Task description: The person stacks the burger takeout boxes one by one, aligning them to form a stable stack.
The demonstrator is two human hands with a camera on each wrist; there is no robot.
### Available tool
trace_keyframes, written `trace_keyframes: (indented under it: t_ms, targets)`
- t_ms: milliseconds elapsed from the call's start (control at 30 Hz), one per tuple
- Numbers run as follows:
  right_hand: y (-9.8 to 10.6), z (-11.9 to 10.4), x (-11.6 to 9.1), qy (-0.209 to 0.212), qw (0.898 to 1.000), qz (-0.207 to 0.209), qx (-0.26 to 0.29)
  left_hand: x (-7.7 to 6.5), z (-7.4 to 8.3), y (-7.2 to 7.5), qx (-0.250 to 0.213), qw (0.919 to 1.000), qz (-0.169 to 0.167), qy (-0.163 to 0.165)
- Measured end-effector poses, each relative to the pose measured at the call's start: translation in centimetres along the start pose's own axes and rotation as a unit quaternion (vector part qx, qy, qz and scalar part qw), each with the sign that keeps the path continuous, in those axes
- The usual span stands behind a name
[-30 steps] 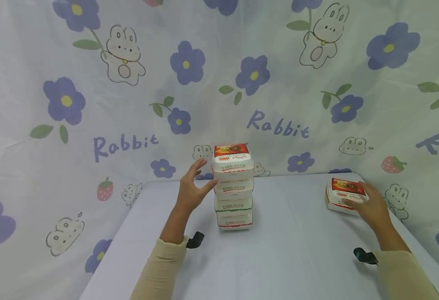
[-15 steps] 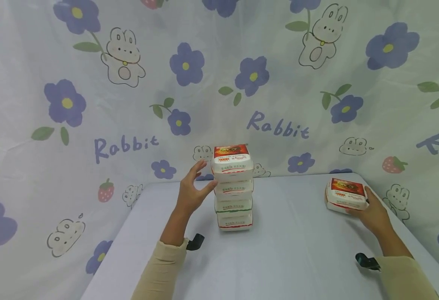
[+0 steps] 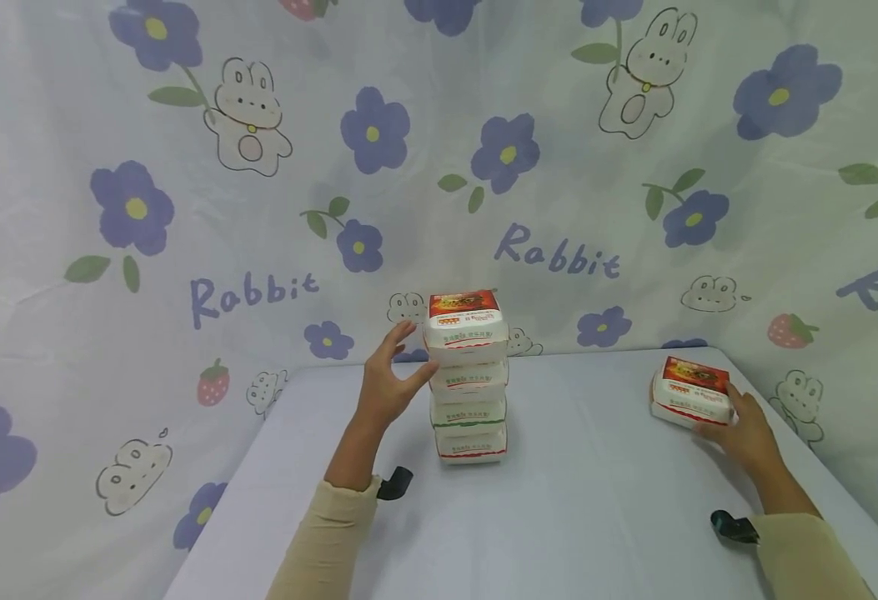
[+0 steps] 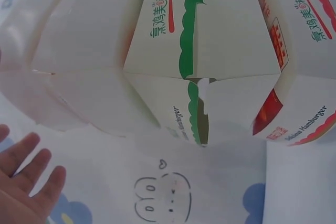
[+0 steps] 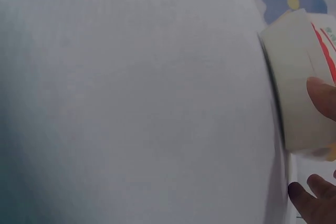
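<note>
Several white burger boxes stand stacked in the middle of the table; the top box (image 3: 465, 333) has a red picture lid. Green trim marks one lower box (image 4: 226, 35) in the left wrist view. My left hand (image 3: 388, 387) is held left of the stack, fingers spread, thumb tip close to the boxes; whether it touches is unclear. A single burger box (image 3: 692, 392) lies at the far right. My right hand (image 3: 746, 433) is at its right side, thumb by the front corner. In the right wrist view the thumb lies against the box (image 5: 299, 87), the other fingers extended apart from it.
White cloth covers the table (image 3: 574, 500), whose right edge runs close beside the single box. Behind hangs a curtain (image 3: 439, 225) with rabbits and purple flowers. Dark wrist cameras (image 3: 734, 527) jut from both sleeves.
My right hand has slid from over the single box's front to its right side, the thumb lower. That box shifts only slightly. The left hand and the stack stay nearly still.
</note>
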State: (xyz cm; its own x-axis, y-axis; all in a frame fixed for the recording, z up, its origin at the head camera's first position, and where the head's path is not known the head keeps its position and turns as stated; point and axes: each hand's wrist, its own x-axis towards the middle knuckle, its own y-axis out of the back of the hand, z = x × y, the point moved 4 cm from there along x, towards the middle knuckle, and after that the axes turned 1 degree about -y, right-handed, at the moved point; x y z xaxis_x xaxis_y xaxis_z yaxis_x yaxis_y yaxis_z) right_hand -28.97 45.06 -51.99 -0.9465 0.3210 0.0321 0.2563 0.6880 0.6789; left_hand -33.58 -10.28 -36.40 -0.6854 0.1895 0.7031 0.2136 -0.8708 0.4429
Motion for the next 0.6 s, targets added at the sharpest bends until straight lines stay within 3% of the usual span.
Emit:
trace_keyframes:
  t_ms: [167, 600]
  targets:
    - [-0.09, 0.26, 0.24, 0.004, 1.000, 0.004, -0.002, 0.12, -0.13, -0.29, 0.004, 1.0000, 0.000, 0.001]
    - [-0.37, 0.87, 0.53, -0.036, 0.999, -0.019, 0.003, 0.20, -0.08, -0.21, 0.010, 0.9999, 0.005, -0.003]
